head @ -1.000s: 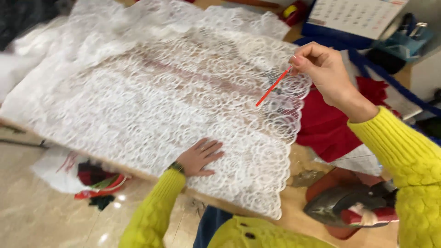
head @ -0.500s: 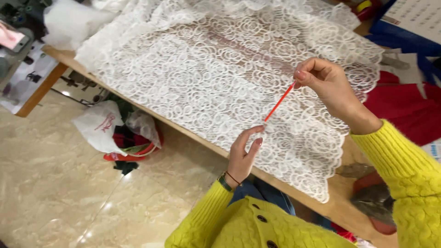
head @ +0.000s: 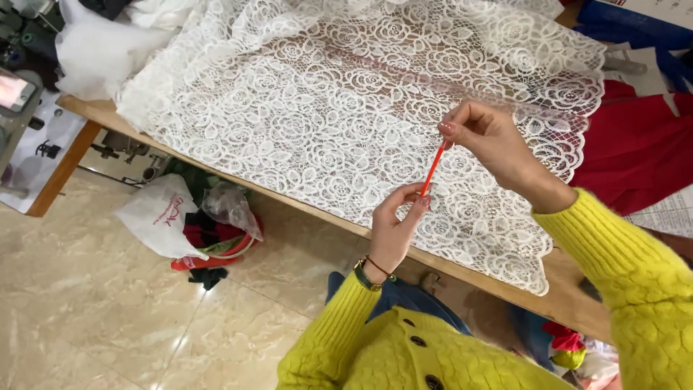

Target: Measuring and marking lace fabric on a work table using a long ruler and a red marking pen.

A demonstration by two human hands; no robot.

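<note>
Glossy beige tiled floor point(head: 94, 318) fills the lower left, light reflecting off it. A long wooden table point(head: 570, 300) runs diagonally from upper left to lower right, bare wood showing along its near edge. Most of the tabletop is covered by a big sheet of white rose-pattern lace point(head: 346, 108), its scalloped hem hanging slightly over the near edge at the right. Red fabric point(head: 639, 152) lies beyond the lace at the right; blue cloth point(head: 635, 25) sits in the top right corner. Plain white cloth point(head: 94, 58) is bunched at the table's left end. Part of a sewing machine point(head: 14, 94) shows at the far left edge. Under the table, on the floor, sits a white plastic bag point(head: 155, 217) next to a clear bag with red and dark scraps point(head: 216, 242).

The person wears a yellow knit sweater. Left hand point(head: 393, 227) is raised above the table edge, thumb and forefinger pinched on the lower end of a thin red-orange stick point(head: 432, 170); a bracelet and watch are on that wrist. Right hand point(head: 491, 141) hovers over the lace, fingertips pinched on the stick's upper end. The stick is tilted, held in the air between both hands, just above the lace near the front edge.
</note>
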